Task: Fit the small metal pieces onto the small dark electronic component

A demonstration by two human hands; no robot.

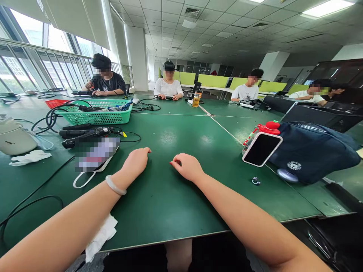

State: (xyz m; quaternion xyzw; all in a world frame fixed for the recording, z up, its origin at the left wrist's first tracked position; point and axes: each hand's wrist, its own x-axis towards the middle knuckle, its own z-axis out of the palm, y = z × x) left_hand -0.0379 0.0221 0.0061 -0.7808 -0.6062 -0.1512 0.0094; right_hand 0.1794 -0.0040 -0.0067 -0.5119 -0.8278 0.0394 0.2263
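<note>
My left hand (pixel 136 162) rests on the green table (pixel 170 204), its fingers curled under and mostly out of sight; a pale bangle (pixel 115 186) circles that wrist. Just left of it lies a phone-sized pouch (pixel 98 155) with a white strap, its face blurred. Across a short gap, my right hand (pixel 187 166) is loosely closed, thumb toward the curled fingers, and no object shows in it. Under my left forearm is a crumpled white tissue (pixel 102 236).
A green basket (pixel 99 118) of cables and black devices (pixel 87 135) stand at left, near a beige bag (pixel 15 136). At right, a phone (pixel 262 149) leans on a red-capped bottle (pixel 269 127) beside a navy bag (pixel 312 151). Several people sit beyond.
</note>
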